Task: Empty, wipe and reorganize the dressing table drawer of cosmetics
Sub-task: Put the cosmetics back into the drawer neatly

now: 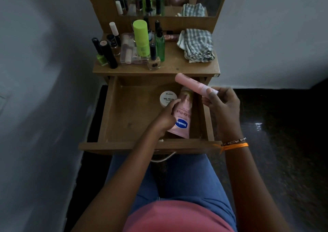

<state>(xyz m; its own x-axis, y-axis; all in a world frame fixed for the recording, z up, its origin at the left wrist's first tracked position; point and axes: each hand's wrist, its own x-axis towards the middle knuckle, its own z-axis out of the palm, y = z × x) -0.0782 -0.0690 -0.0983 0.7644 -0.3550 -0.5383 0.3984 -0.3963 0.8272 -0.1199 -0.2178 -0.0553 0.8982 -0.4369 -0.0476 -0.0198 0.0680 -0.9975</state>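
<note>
L hand [166, 117] grips Vaseline tube [182, 119]; drawer [110, 107] left half bare.

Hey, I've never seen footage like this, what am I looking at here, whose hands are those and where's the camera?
There is no machine: a person wears a camera on the head, looking down at their own hands. They sit before a wooden dressing table with its drawer pulled open. The left hand holds a pink Vaseline tube inside the drawer, beside a white nail polish remover jar. The right hand holds a pink bottle above the drawer. On the tabletop stand nail polishes and bottles, with a checked cloth to their right.
</note>
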